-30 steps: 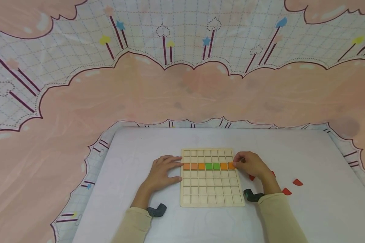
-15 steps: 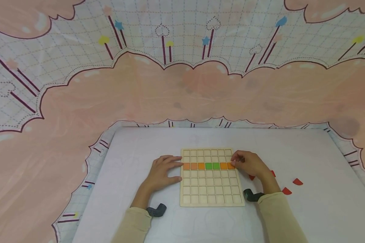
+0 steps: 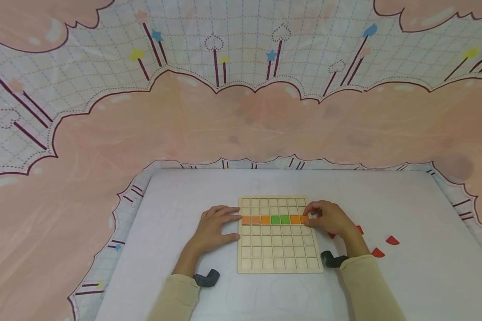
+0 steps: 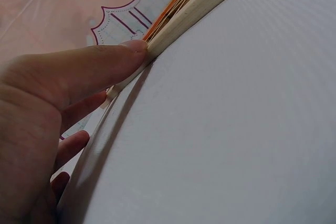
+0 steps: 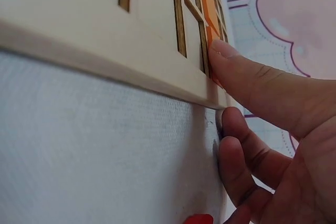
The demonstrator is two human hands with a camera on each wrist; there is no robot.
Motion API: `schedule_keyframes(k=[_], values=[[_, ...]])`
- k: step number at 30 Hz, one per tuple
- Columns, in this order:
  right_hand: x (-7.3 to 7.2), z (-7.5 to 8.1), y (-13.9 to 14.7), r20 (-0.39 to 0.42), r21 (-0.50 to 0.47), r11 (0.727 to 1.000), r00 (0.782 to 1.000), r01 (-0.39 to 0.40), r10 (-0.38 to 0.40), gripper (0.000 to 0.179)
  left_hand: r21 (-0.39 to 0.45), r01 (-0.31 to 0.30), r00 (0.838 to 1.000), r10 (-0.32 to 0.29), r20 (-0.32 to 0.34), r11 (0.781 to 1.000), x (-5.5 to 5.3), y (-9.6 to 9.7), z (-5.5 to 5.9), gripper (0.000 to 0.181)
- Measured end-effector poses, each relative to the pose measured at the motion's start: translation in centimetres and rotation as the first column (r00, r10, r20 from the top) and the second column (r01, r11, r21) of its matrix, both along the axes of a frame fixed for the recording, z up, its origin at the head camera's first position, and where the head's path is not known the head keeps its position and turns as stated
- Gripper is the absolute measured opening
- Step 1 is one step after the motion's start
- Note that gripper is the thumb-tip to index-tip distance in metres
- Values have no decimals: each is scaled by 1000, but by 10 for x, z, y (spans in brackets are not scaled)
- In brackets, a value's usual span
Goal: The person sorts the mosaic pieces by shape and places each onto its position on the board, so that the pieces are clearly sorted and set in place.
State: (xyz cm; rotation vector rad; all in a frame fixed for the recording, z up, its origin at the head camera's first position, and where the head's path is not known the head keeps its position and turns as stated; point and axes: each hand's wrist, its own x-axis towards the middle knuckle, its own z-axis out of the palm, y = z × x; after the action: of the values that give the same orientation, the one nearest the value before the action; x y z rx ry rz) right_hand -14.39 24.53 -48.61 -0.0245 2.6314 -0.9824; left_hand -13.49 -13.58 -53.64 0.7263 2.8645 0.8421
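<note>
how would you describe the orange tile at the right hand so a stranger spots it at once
On the white table lies a pale wooden square-grid board. Along its one coloured row, go right past the two green square tiles to the end. There is the orange square tile, distinguished from its orange square neighbour by the bare right hand partly covering it.
</note>
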Motion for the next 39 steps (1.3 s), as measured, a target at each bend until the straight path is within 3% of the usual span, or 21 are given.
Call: schedule_keyframes(k=[30,39], values=[[0,-2,5,11,13,1000,1000,4,-4,23,-3,3,1000,-3,4,1000,1,0,2,56],[5,1,19,39,-59,998,999,5,-3,34,-6,4,1000,-4,11,1000,0,0,1,57]])
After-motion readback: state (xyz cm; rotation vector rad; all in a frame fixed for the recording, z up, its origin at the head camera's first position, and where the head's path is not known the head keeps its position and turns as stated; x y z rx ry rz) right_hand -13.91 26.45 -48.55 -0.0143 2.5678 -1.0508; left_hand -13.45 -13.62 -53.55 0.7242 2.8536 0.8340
